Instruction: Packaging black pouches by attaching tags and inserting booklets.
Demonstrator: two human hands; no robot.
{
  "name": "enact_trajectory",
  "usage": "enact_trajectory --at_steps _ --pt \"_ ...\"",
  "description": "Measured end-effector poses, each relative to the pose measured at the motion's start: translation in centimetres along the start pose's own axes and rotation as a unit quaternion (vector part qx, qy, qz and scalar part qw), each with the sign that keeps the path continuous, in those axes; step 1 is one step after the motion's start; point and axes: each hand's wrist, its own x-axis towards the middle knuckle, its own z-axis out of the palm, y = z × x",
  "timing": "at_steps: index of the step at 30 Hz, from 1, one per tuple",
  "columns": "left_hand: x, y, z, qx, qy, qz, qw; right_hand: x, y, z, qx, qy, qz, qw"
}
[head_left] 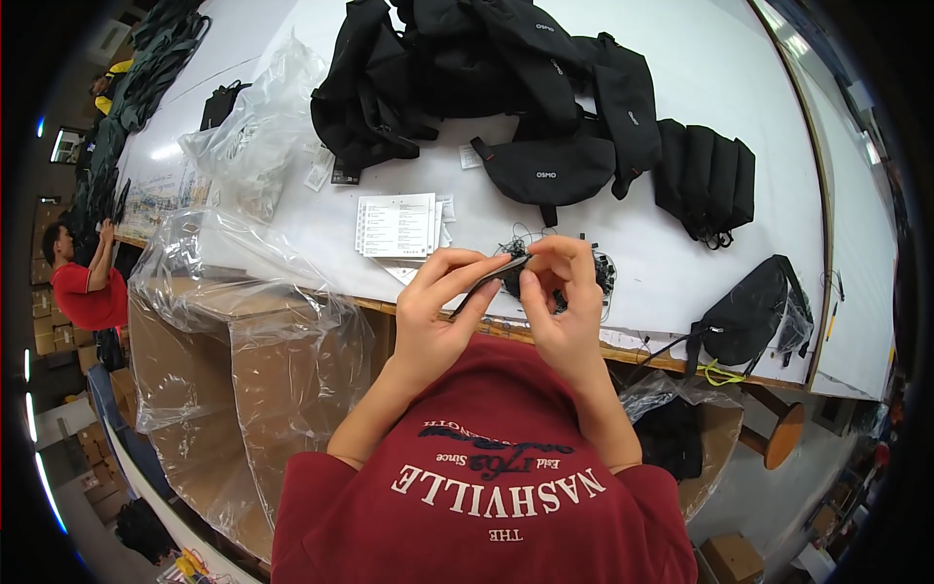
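Both hands are raised in front of my chest, near the table's front edge. My left hand (438, 302) pinches a narrow black strap-like piece (486, 278) between thumb and fingers; its exact kind is hard to make out. My right hand (569, 307) meets it at the upper end, with thumb and forefinger closed there. Behind my right hand lies a heap of small black tags on thin cords (605, 273), partly covered by my fingers. Left of it sits a stack of white printed cards (394, 226).
Several black waist bags (550, 170) are piled at the table's far middle, with rolled black pouches (705, 180) beside them. At right lies another black bag (744, 316). Clear plastic covers a cardboard box (195, 360) at left. A person in red (88, 287) stands far left.
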Motion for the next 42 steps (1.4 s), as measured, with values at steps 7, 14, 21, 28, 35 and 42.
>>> enact_trajectory --at_steps 7,14,21,28,35,42 --pt "0.0 -0.6 0.1 0.053 -0.004 0.068 0.996 0.0 0.1 0.1 -0.001 0.011 0.009 1.000" --pt "-0.3 -0.6 -0.8 -0.067 -0.039 0.014 0.997 -0.1 0.2 -0.9 0.026 0.008 -0.003 1.000" --pt "-0.9 -0.8 -0.6 -0.073 -0.015 0.024 0.997 -0.1 -0.5 -1.5 -0.008 -0.016 -0.021 1.000" --pt "-1.2 -0.7 -0.7 -0.124 -0.009 0.025 0.992 0.0 -1.0 -1.6 -0.052 -0.011 -0.108 0.993" --pt "-1.4 -1.7 -0.9 -0.105 -0.005 0.134 0.985 -0.1 -1.9 -2.0 -0.058 -0.026 -0.160 0.985" --pt "-1.2 -1.0 -0.9 -0.060 0.011 0.191 0.980 -0.3 -2.1 -1.8 -0.061 -0.011 -0.202 0.977"
